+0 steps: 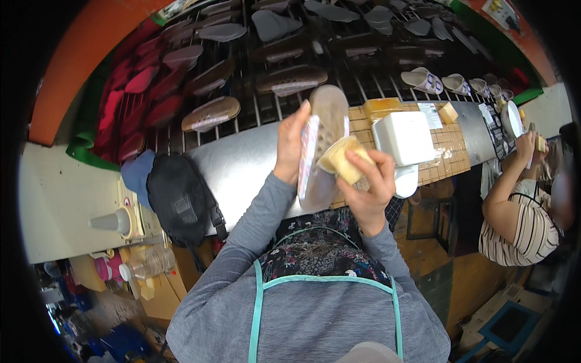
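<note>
Upright over the metal ledge, a shoe sole [328, 107] with a brownish dimpled face and a pale patterned side is in my left hand [292, 145]. My left fingers close around its left edge. A yellow sponge [344, 156] is pinched in my right hand [374, 187], and it touches or nearly touches the lower right part of the sole's face. To the right of my right hand stands a white plastic container [405, 136] on a brown board, with a smaller white round container [406, 181] below it.
Ahead, a rack of metal bars [281, 109] carries several soles. On the right are white slippers [422, 80] and a co-worker in a striped top [520, 227]. A black bag [180, 196] lies at left on the metal ledge [242, 166], above a clear plastic jar [148, 262].
</note>
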`<action>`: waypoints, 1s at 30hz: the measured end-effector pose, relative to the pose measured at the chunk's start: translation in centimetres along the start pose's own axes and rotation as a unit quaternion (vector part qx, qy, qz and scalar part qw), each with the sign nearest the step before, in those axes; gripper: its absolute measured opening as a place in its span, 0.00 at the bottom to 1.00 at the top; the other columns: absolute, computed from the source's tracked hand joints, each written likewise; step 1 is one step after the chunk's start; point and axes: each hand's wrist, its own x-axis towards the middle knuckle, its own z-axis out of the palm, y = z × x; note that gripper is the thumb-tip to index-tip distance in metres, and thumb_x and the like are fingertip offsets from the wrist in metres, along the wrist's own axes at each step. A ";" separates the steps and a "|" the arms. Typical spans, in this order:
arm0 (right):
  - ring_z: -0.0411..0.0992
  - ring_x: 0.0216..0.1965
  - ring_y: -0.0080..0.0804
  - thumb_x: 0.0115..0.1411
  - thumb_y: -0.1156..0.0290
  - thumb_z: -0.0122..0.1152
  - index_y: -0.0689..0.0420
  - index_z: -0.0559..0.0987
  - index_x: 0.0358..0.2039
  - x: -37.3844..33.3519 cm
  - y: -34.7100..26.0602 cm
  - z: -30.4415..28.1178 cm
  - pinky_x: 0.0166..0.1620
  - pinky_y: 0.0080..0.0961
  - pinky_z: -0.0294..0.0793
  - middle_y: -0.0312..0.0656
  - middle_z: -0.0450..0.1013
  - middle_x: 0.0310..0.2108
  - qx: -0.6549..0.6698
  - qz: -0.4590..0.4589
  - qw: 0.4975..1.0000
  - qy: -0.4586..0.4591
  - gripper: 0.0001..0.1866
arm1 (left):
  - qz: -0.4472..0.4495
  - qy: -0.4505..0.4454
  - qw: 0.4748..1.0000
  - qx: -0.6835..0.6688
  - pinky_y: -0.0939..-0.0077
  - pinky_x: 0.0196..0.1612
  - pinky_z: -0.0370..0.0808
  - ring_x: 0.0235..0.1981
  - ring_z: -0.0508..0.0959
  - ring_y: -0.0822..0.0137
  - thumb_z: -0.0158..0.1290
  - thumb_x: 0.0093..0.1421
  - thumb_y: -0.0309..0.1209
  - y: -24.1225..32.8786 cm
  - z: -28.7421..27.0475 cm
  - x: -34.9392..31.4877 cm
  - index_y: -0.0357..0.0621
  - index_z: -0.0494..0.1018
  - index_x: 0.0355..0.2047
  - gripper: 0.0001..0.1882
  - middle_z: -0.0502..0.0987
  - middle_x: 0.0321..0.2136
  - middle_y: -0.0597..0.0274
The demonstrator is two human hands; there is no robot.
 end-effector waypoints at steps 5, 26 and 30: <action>0.68 0.39 0.37 0.35 0.76 0.70 0.50 0.81 0.42 2.6 2.2 0.0 0.43 0.29 0.66 0.41 0.70 0.37 -0.009 0.045 0.996 0.072 0.27 | -0.044 -0.005 0.998 0.046 0.87 0.21 0.67 0.18 0.72 0.80 0.50 0.64 0.41 -1.6 1.4 -1.5 0.41 0.77 0.24 0.18 0.75 0.19 0.70; 0.69 0.46 0.28 0.47 0.79 0.64 0.62 0.73 0.46 -7.6 8.1 0.2 0.52 0.25 0.69 0.42 0.71 0.43 0.649 0.425 0.630 -0.028 0.23 | 0.063 0.021 0.997 0.049 0.75 0.45 0.72 0.39 0.75 0.69 0.48 0.66 0.30 -4.7 -1.6 20.3 0.41 0.70 0.40 0.07 0.75 0.37 0.63; 0.69 0.46 0.28 0.48 0.79 0.64 0.61 0.72 0.47 -8.1 9.0 0.2 0.52 0.25 0.69 0.42 0.71 0.44 0.679 0.410 0.608 -0.036 0.23 | 0.049 -0.035 0.998 -0.013 0.84 0.30 0.68 0.28 0.72 0.77 0.52 0.63 0.29 -10.6 -0.2 24.6 0.46 0.71 0.34 0.02 0.73 0.29 0.70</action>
